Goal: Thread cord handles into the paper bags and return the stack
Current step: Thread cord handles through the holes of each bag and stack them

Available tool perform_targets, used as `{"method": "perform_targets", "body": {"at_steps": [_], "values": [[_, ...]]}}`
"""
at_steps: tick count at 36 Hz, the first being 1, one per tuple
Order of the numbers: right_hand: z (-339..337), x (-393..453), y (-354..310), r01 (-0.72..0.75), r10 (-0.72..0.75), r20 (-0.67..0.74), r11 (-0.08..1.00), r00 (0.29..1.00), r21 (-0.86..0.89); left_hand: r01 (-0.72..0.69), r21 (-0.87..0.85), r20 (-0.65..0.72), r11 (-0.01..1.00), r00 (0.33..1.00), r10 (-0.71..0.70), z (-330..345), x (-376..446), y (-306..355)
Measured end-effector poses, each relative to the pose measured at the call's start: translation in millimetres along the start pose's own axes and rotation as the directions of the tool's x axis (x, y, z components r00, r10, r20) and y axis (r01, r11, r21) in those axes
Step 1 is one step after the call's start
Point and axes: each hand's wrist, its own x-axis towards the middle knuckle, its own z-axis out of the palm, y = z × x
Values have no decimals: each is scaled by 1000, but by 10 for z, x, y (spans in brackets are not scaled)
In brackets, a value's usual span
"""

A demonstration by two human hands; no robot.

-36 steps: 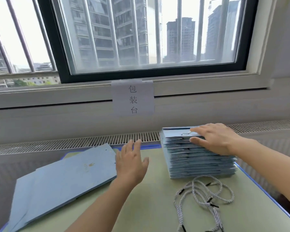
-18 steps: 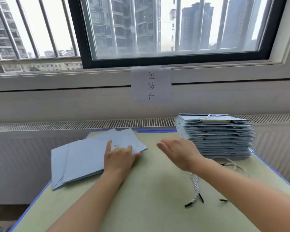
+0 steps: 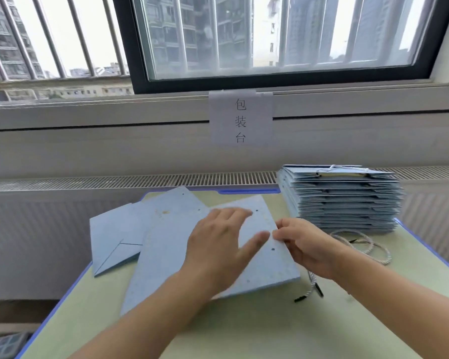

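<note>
right hand [image 3: 306, 244] now pinches bag [image 3: 257, 265] edge (right) | left hand [image 3: 218, 244] flat atop

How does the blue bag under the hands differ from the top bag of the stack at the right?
The bag under the hands lies alone on the table, turned askew; the top bag of the stack rests squarely on the pile. The first shows empty holes, with no cord seen; the second already carries a white cord handle. Both are flat, folded and blue.
</note>
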Motion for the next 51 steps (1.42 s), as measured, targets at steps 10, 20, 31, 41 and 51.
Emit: {"method": "perform_targets", "body": {"at_steps": [10, 20, 31, 41, 51], "values": [[39, -673, 310, 18, -19, 217, 1000, 976, 7, 236, -69, 360, 969, 912, -196, 433, 382, 92], [-384, -538, 134, 290, -202, 217, 474, 955, -832, 406, -296, 401, 864, 874, -274, 648, 272, -17], [-394, -328, 164, 407, -160, 389, 95, 907, -909, 400, -404, 394, 822, 888, -239, 679, 253, -87], [-207, -34, 75, 242, -249, 141, 440, 958, -865, 490, -684, 493, 541, 857, -151, 656, 305, -177], [-52, 2, 276, 232, -334, 75, 461, 939, -856, 478, -770, 497, 423, 865, -73, 653, 323, -224]]}}
